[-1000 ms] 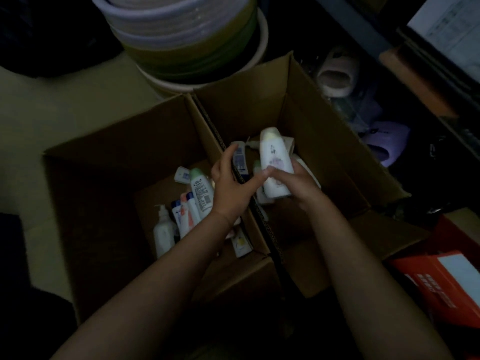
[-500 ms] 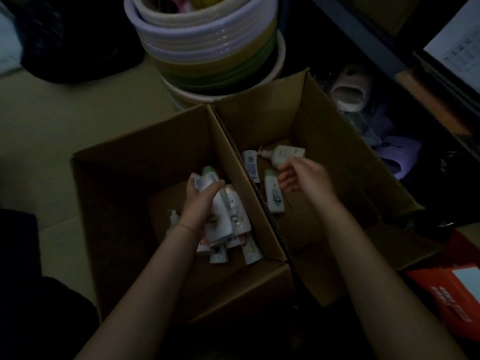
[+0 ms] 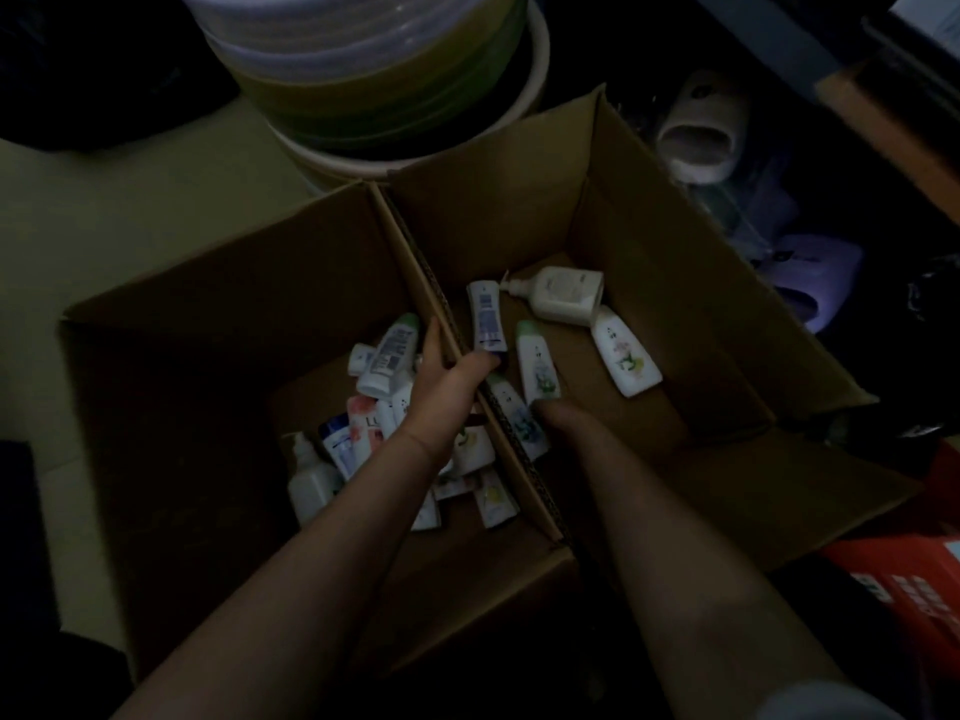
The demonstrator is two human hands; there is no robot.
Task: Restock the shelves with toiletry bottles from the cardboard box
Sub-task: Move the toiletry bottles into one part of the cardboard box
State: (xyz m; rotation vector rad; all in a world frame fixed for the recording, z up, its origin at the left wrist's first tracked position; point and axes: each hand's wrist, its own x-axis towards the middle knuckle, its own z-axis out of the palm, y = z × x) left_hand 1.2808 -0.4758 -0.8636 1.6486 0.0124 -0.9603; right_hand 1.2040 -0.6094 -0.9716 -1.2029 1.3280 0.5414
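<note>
Reaching across the shared wall, the left hand (image 3: 441, 387) touches a dark-capped tube (image 3: 487, 317), fingers loose, not gripping. Whether the right hand (image 3: 566, 420) grips the green-capped bottle (image 3: 537, 363) is unclear. Bottles lie in both cardboard boxes (image 3: 675, 283); light, slick plastic, best taken mid-body.
</note>
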